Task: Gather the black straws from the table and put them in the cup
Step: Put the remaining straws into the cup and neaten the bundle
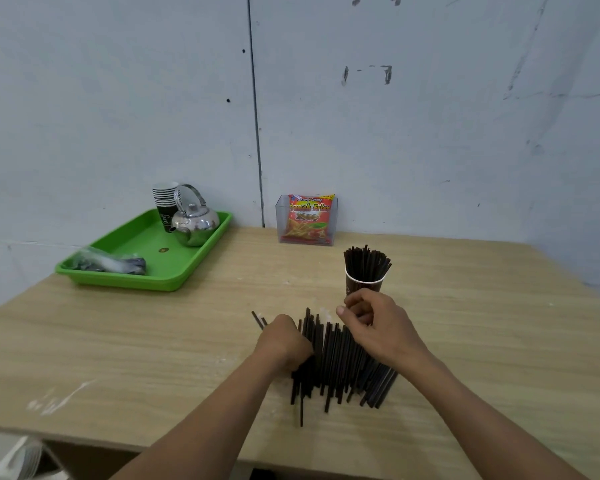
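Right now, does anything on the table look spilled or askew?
Only the loose straws: a ragged, fanned heap between left hand and right hand, two ends poking out past the left. The cup stands upright. Nothing looks damaged.

A left hand (pixel 284 337) and a right hand (pixel 378 327); loose straws (pixel 340 362) beyond counting; one cup (pixel 361 289) holding more; one tray (pixel 174 282), one kettle (pixel 196 225), one cup stack (pixel 163 199), one snack packet (pixel 309 216), one plastic bag (pixel 111 263).

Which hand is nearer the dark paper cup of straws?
Right. The right hand is in front of the dark paper cup; the left hand grips loose black straws farther left.
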